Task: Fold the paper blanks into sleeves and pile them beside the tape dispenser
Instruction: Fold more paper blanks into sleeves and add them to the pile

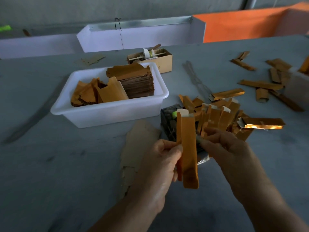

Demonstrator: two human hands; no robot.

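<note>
Together, left hand (164, 158) and right hand (229, 148) pinch a folded sleeve (188, 148) upright; the tape dispenser (168, 121) behind is seemingly half hidden

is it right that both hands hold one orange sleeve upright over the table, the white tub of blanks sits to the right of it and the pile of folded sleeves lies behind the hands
Not quite. The head view shows the white tub of blanks to the left of the orange sleeve, not the right. The rest holds: left hand and right hand hold it upright, with the pile of folded sleeves behind them.
</note>
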